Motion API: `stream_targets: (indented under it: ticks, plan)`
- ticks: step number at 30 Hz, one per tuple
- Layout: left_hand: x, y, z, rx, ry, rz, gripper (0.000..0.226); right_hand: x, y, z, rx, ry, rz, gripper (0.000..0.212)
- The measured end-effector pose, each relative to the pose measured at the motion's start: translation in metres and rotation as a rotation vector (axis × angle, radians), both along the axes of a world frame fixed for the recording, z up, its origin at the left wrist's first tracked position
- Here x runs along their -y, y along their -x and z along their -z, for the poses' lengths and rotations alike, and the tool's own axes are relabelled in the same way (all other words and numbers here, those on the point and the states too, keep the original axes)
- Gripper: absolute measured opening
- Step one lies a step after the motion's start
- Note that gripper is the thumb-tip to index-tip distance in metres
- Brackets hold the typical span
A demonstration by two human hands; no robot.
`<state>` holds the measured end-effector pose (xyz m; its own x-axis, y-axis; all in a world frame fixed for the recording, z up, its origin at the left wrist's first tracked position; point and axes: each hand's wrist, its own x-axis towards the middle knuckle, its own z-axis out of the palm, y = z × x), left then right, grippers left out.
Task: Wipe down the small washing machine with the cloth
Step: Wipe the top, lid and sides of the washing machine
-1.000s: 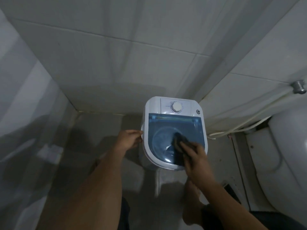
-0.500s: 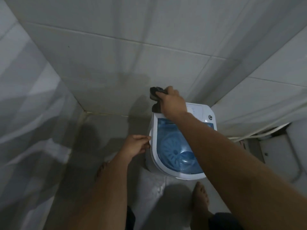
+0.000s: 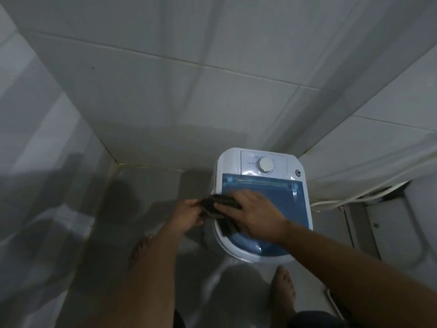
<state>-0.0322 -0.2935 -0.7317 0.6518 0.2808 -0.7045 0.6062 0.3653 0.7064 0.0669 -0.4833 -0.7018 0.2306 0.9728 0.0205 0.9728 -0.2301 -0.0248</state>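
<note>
Mid-wipe: right hand (image 3: pixel 255 214) presses the cloth (image 3: pixel 218 205) flat on the washing machine (image 3: pixel 262 204) lid's left edge; left hand (image 3: pixel 190 213) pinches the cloth's end. Next, probably sweep across the lid.

The small washing machine (image 3: pixel 262 204) stands upright on the floor in the corner, white-bodied, with a translucent blue lid shut and a round white dial at its back edge. The dark cloth (image 3: pixel 218 209) lies crumpled across its left rim.

Home bathroom, grey tiled walls (image 3: pixel 165 95), small washing machine (image 3: pixel 264 204), bare feet (image 3: pixel 283 287)
</note>
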Motion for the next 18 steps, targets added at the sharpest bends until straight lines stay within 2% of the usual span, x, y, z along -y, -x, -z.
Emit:
stream_targets:
  ticks: [2, 3, 6, 8, 11, 13, 15, 18]
  plan:
    - [0.002, 0.000, 0.000, -0.015, 0.032, 0.003, 0.010, -0.037, -0.041, -0.002, 0.112, -0.103, 0.186, 0.059]
    - [0.002, 0.000, 0.001, -0.015, 0.035, 0.001, 0.006, -0.056, -0.060, -0.004, 0.099, -0.106, 0.288, 0.058]
    - [0.000, 0.001, -0.002, -0.014, 0.030, 0.020, 0.005, -0.101, -0.096, -0.011, 0.054, 0.038, 0.484, 0.054]
    - [0.000, 0.000, -0.002, -0.030, 0.026, 0.027, 0.009, -0.113, -0.096, -0.012, 0.069, 0.064, 0.546, 0.054]
    - [-0.002, 0.002, -0.003, -0.061, 0.076, 0.032, 0.019, -0.106, -0.067, -0.016, 0.040, 0.048, 0.562, 0.054]
    - [-0.003, 0.010, -0.006, -0.083, 0.138, -0.004, 0.020, -0.086, -0.033, -0.017, -0.033, 0.043, 0.548, 0.061]
    - [-0.005, 0.018, -0.012, -0.099, 0.180, -0.084, 0.018, -0.059, 0.014, -0.009, -0.085, -0.002, 0.455, 0.064]
    - [-0.007, 0.030, -0.029, -0.132, 0.068, -0.094, 0.020, -0.006, 0.098, 0.012, -0.075, 0.091, 0.276, 0.055]
